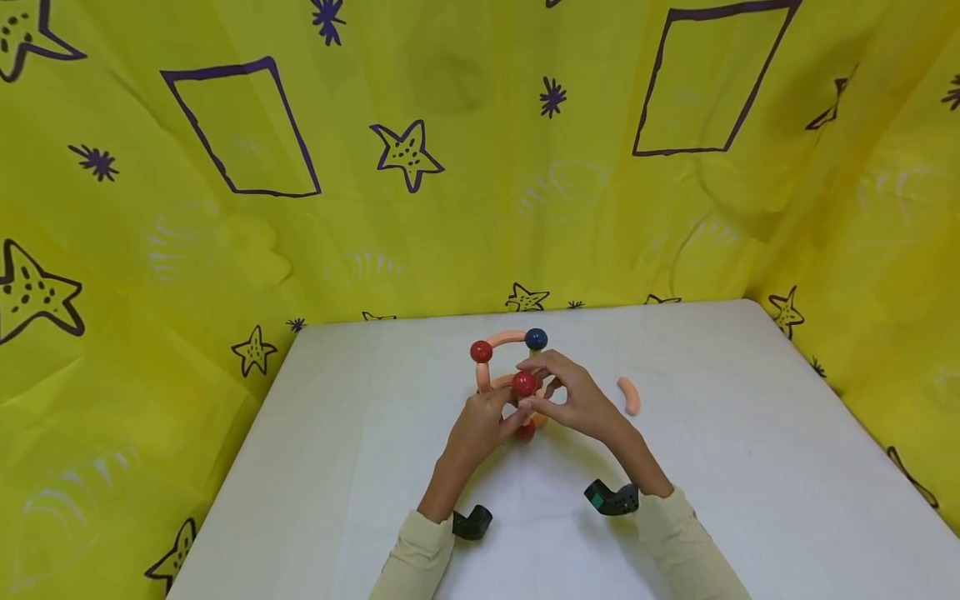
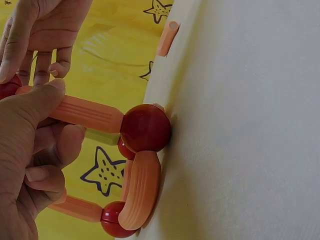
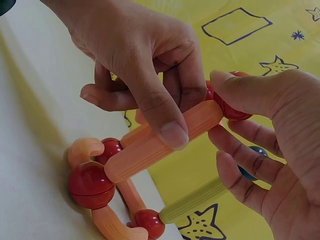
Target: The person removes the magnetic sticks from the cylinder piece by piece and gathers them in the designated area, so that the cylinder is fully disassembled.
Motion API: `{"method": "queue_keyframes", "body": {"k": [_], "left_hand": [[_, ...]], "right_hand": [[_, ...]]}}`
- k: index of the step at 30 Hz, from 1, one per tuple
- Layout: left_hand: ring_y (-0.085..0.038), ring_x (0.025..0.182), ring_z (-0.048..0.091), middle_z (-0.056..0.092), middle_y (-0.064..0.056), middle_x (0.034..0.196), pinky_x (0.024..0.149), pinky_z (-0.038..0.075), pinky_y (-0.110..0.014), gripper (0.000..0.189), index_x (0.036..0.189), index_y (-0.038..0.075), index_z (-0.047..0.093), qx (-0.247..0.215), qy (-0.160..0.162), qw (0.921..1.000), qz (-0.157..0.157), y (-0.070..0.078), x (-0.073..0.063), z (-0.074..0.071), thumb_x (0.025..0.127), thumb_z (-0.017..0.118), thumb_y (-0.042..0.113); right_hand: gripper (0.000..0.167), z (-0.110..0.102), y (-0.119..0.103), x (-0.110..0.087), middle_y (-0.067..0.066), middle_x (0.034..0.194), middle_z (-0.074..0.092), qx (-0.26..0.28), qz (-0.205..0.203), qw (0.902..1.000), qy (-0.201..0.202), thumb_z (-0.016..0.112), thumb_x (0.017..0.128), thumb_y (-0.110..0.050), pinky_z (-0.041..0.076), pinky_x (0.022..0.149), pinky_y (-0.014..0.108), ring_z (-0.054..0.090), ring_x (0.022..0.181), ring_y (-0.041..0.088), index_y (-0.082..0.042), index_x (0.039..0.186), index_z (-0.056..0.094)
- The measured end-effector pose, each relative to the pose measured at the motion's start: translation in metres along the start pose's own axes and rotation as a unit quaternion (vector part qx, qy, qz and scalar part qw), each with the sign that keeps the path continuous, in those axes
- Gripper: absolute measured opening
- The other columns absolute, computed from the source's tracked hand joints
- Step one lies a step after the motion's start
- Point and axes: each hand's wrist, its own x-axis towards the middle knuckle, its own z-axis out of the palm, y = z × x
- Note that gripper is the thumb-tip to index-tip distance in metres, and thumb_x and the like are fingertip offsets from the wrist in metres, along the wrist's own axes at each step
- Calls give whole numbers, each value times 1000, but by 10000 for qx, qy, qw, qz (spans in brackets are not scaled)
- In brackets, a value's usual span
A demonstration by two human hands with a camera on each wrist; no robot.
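A toy frame of ridged orange rods and coloured balls stands on the white table, between both hands. My left hand (image 1: pixel 476 427) pinches an upright orange rod (image 2: pixel 92 114), thumb along its side. At the top of that rod, my right hand (image 1: pixel 576 398) holds a red ball (image 1: pixel 524 383) between thumb and fingers. The rod's lower end meets another red ball (image 2: pixel 146 128) at the table, where a curved orange rod (image 2: pixel 142 190) joins on. Farther back, a red ball (image 1: pixel 481 352) and a blue ball (image 1: pixel 536 338) are linked by a curved rod. A yellow-green rod (image 3: pixel 195 200) stands behind.
One loose curved orange rod (image 1: pixel 629 396) lies on the table (image 1: pixel 750 467), right of the frame. Yellow cloth (image 1: pixel 480 225) printed with stars hangs around the back and sides. Black wrist devices (image 1: pixel 611 500) show below both hands.
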Motion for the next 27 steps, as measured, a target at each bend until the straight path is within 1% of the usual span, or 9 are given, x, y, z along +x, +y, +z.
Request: {"method": "queue_keyframes", "body": {"k": [3,7,13,15,18,20,23,25,27], "left_hand": [[-14,65,66,73,-4,91,64,52,-14,33,114,6,67,-49,24,10000,-5,0,1,-1,89,72,27],[-15,72,70,73,-4,93,69,54,-16,37,118,5,66,-39,30,10000,31,0,1,-1,88,73,26],[-16,66,67,73,-4,86,60,49,-12,34,112,4,68,26,63,10000,56,0,0,-1,86,75,24],[-16,65,66,72,-4,86,60,49,-13,33,111,4,68,-20,70,10000,49,0,0,-2,86,75,24],[-16,66,67,72,-3,86,64,52,-14,31,109,4,68,-58,83,9999,68,0,1,-2,86,75,24],[-15,71,69,73,-4,91,67,52,-13,34,113,5,67,-47,84,9999,101,0,2,-2,86,75,24],[-14,73,70,74,-4,97,62,49,-10,39,119,6,66,11,76,9999,143,0,1,-2,86,76,23],[-15,76,71,74,-5,102,61,47,-8,43,124,6,63,10,60,9999,140,0,1,-2,86,76,22],[-17,75,71,74,-5,102,59,45,-7,44,125,6,63,-9,36,9999,106,0,0,-2,86,75,22]], "right_hand": [[46,0,-1,1,8,110,63,-35,-79,10000,-25,78,82,-11,57,68,38,64,89,23,-7,124,60],[45,-1,-4,2,7,108,64,-120,-89,9999,-84,78,82,-10,57,67,41,63,87,23,-7,124,61],[43,-2,-7,2,5,107,65,-359,-199,9991,-94,78,82,-10,57,68,35,63,87,21,-7,122,63],[43,-2,-8,3,5,106,65,-415,-235,9988,-58,79,81,-10,56,67,34,63,86,20,-5,121,63],[42,-2,-9,3,5,103,65,-485,-237,9985,15,80,80,-10,56,66,35,63,85,22,-4,119,64],[42,-1,-9,3,5,102,65,-492,-220,9985,56,80,80,-11,56,66,35,63,84,25,-5,118,64],[41,0,-9,1,5,100,65,-507,-235,9983,133,80,80,-12,56,65,36,63,82,28,-6,118,65],[42,1,-10,0,4,100,66,-521,-227,9982,202,81,79,-12,56,65,38,63,80,26,-6,117,65],[42,2,-9,-1,4,100,66,-544,-233,9979,268,81,79,-13,57,65,38,62,80,24,-6,117,65]]}}
